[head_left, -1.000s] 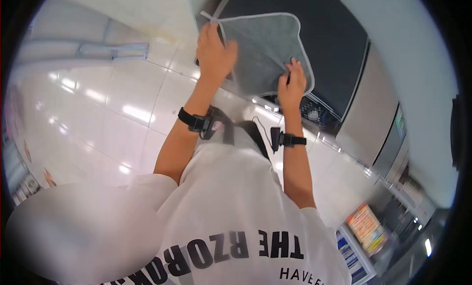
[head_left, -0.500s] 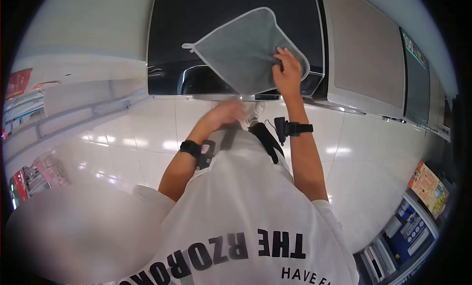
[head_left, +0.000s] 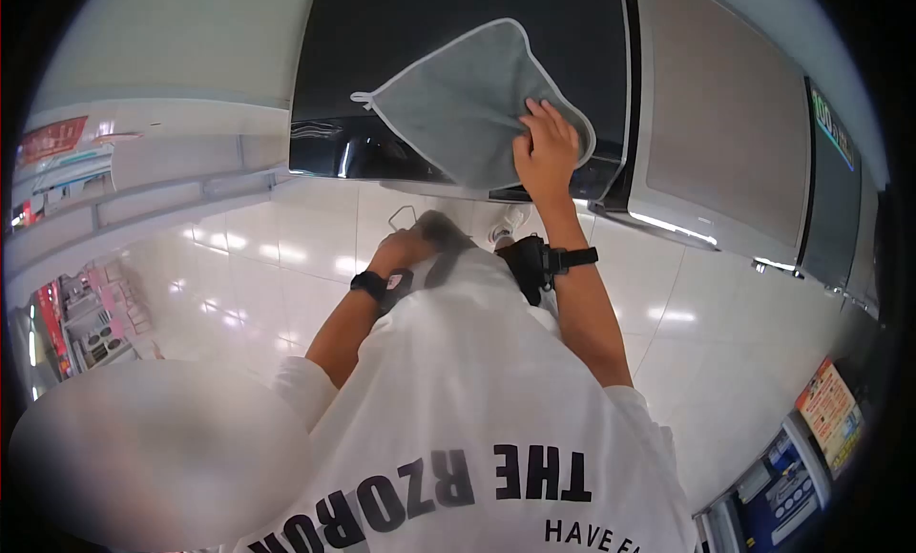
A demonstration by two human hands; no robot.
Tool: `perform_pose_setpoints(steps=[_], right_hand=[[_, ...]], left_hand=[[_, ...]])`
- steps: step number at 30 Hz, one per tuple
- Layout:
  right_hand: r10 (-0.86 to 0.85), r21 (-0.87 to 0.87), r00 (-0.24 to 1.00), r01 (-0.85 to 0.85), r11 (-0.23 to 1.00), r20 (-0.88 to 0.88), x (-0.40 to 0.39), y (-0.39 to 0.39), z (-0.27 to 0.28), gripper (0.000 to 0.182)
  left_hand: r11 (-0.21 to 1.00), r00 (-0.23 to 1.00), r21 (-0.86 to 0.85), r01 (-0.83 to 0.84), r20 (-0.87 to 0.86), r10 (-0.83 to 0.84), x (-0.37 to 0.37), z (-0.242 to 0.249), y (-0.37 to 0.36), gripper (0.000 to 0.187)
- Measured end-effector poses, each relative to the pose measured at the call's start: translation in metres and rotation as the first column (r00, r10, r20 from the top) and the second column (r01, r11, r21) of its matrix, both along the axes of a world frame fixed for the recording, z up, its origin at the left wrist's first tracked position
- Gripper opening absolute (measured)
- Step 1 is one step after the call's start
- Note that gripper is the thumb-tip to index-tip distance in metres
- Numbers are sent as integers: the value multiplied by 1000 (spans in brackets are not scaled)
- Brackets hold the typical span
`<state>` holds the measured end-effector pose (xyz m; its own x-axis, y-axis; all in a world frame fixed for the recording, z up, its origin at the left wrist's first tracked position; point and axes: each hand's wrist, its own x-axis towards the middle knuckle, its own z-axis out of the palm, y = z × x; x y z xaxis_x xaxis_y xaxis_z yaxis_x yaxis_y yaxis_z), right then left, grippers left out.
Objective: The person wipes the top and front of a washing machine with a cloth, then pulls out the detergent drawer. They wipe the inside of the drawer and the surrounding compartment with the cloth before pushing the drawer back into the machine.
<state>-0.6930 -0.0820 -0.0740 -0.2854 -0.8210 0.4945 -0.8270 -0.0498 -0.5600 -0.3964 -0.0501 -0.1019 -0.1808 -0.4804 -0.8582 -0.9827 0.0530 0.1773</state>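
A grey cloth (head_left: pixel 458 104) with a pale edging and a small loop at its left corner lies spread out on a glossy black appliance top (head_left: pixel 382 42). My right hand (head_left: pixel 549 152) rests on the cloth's right part, fingers stretched out over it and thumb out to the side. Its lower corner reaches past the black front edge. My left hand (head_left: pixel 396 252) is low at my waist, beside dark grey fabric (head_left: pixel 441 230). Its fingers are largely hidden there, so what they hold, if anything, does not show.
On the right stands a grey-topped appliance (head_left: pixel 725 104) with a lit display panel (head_left: pixel 832 124). A white railed shelf (head_left: pixel 172 186) runs along the left. White floor tiles (head_left: pixel 315 219) lie below. A display stand with a printed sign (head_left: pixel 828 410) is at the lower right.
My left hand has drawn back from the appliance's front edge to my waist. My right hand stays on the cloth, which looks nearly unmoved. The view has shifted slightly.
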Motion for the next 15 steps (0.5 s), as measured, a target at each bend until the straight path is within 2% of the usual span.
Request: perform_pose_setpoints(steps=[2, 3, 5, 8, 9, 11, 12, 15], right_hand=[[-17, 1, 1000, 17, 1000, -3, 2, -2, 0, 20], [-27, 2, 1000, 27, 1000, -5, 3, -2, 0, 19], [-59, 8, 998, 59, 998, -9, 6, -4, -1, 18], [-132, 3, 990, 132, 991, -51, 13, -12, -6, 17], [-139, 11, 990, 139, 990, -40, 15, -16, -6, 17], [-158, 20, 987, 159, 987, -24, 21, -22, -2, 17], [-138, 10, 990, 139, 990, -34, 26, -26, -1, 18], [-90, 2, 994, 90, 996, -56, 41, -40, -7, 19]], left_hand=[[998, 998, 59, -29, -51, 32, -5, 28, -10, 57], [993, 988, 5, 121, -102, -120, 7, 16, -7, 57], [909, 891, -128, 398, -183, -416, 40, -25, -2, 57], [997, 987, -43, 68, -143, -74, 59, -45, -8, 67], [998, 998, -28, -55, -43, 54, 57, -44, -9, 72], [955, 944, -32, -294, 149, 296, 46, -31, -18, 81], [946, 931, -7, -323, 177, 319, 44, -21, -24, 97], [950, 942, 20, -312, 137, 306, 60, -42, -21, 100]])
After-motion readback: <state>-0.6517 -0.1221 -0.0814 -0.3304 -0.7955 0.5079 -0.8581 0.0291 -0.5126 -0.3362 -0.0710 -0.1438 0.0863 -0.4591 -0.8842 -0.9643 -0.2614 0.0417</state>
